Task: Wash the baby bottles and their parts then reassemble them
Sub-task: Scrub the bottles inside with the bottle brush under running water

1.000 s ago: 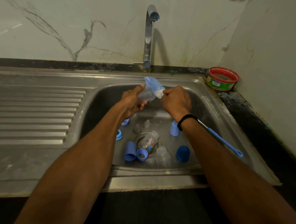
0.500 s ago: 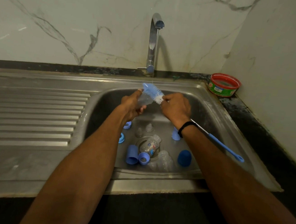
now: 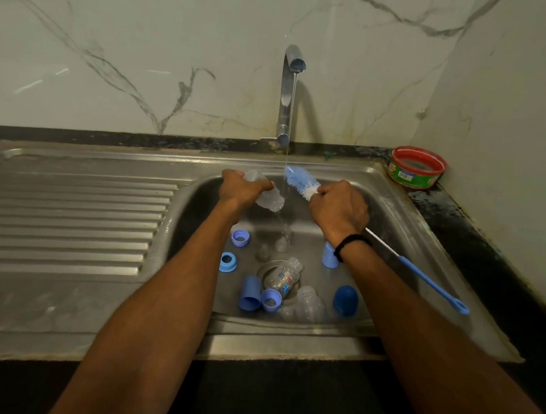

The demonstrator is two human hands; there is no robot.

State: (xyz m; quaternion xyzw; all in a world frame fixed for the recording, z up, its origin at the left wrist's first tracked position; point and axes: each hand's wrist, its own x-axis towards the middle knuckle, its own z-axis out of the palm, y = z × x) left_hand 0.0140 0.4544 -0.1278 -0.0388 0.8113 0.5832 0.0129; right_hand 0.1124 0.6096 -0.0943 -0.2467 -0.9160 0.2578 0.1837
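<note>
Half a second ago the brush head lay against the bottle; now the two are apart. The left hand (image 3: 240, 188) holds the clear bottle (image 3: 267, 199) in a closed grip, tilted with one end down toward 4 o'clock, over the back of the sink (image 3: 198, 206). The right hand (image 3: 338, 209) has its grip wrapped round the brush (image 3: 300, 182) just below the bristles, and the blue handle trails past the wrist toward 4 o'clock. A thin stream of water (image 3: 291, 118) now falls from the tap (image 3: 287, 91) at 12 o'clock onto the bristle tip; earlier no stream showed.

On the sink floor, a printed bottle (image 3: 283, 278) lies across the drain. A second clear bottle (image 3: 310, 305) lies at 5 o'clock from it, a dark blue cap (image 3: 345, 300) at 4 o'clock, and a light blue cap (image 3: 250, 293) touching a ring (image 3: 270, 300) at 7 o'clock. Two more rings (image 3: 240, 237) sit at 10 o'clock. The right wrist partly hides another pale cap (image 3: 330, 255). A red tub (image 3: 417, 167) stands on the bench (image 3: 464, 218) at 2 o'clock, and the draining board (image 3: 64, 213) lies at 9 o'clock.
</note>
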